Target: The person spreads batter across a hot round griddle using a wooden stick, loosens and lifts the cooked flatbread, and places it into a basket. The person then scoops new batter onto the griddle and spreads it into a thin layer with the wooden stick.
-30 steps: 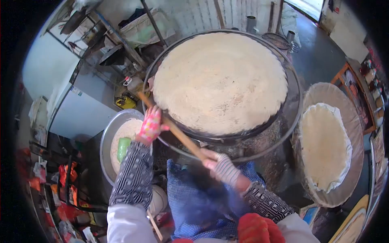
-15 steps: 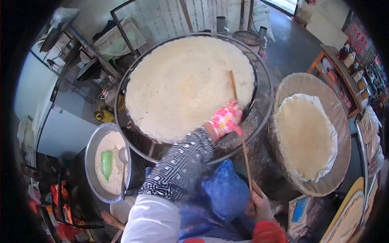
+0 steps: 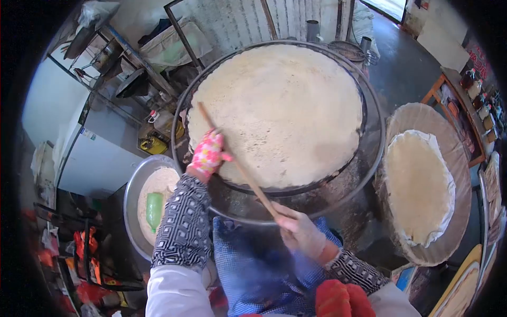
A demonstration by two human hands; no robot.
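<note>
A large round griddle carries a wide, thin sheet of pale batter with a rough, speckled patch toward its left. A long wooden stick slants across the griddle's front left, its far end over the batter. My left hand, in a pink floral glove, is closed round the upper part of this stick, above the griddle's left edge. My right hand grips the lower end just in front of the rim, beside my blue apron. Whether the stick's far end touches the batter I cannot tell.
On the left stands a metal basin of pale flour-like material holding a green plastic bottle piece. A round tray on the right bears a stack of flat sheets on white cloth. Shelving with pans is at the back left.
Both hands have swung the stick from the griddle's right side to its left. My right hand has risen from near my lap toward the rim. The view has shifted slightly.
</note>
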